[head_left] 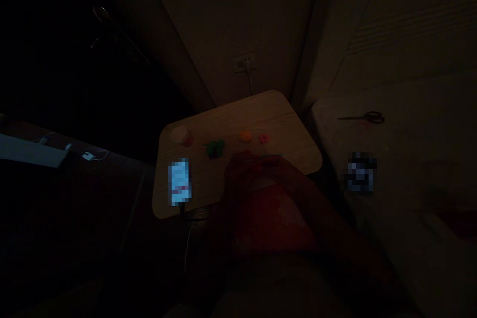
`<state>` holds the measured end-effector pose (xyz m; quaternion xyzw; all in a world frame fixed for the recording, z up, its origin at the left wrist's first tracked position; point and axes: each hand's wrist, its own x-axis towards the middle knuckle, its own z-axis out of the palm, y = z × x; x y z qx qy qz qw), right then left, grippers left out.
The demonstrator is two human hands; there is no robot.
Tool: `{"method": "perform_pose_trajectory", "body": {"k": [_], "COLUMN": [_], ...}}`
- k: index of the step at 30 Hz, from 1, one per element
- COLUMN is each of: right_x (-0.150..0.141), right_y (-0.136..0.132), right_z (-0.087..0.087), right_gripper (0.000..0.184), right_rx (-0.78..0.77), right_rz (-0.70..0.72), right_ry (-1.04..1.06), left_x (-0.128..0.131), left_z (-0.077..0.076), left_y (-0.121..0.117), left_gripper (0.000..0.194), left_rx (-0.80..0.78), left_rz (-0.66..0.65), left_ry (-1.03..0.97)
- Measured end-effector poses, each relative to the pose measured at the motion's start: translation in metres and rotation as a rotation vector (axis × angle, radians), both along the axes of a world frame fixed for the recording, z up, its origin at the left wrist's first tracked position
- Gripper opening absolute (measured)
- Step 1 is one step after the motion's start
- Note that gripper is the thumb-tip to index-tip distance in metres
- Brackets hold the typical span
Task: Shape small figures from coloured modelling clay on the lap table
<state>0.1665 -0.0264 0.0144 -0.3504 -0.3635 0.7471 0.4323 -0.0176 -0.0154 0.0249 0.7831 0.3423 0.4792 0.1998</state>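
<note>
Honestly, left hand [236, 171] and right hand [271, 165] meet by the near edge of the worktop [274, 109], too dark to tell their grip. Green lump [215, 148], orange lump [245, 136], pink ring [264, 138] lie farther in: 3 out, can't tell what's left.

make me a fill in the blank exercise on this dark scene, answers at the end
1. The lump between the green item and the pink piece is ____ in colour.
2. In the picture, the scissors lie to the ____ of the small table.
3. The left hand and right hand are close ____, not far apart.

Missing words: orange; right; together
</note>
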Motion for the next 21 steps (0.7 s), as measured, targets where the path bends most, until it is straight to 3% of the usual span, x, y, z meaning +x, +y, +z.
{"method": "perform_pose_trajectory", "body": {"k": [12, 21], "right_x": [0.003, -0.001], "right_y": [0.004, 0.000], "right_z": [0.008, 0.016], "right_gripper": [0.029, 0.031], "right_rx": [0.066, 0.084], "right_rz": [0.010, -0.005], "right_ry": [-0.160, -0.143], "left_x": [0.000, 0.001], "left_z": [-0.007, -0.007], "left_y": [0.000, 0.001], "left_gripper": [0.020, 0.019], "left_rx": [0.018, 0.034], "left_rz": [-0.019, 0.000], "left_ry": [0.028, 0.043]}}
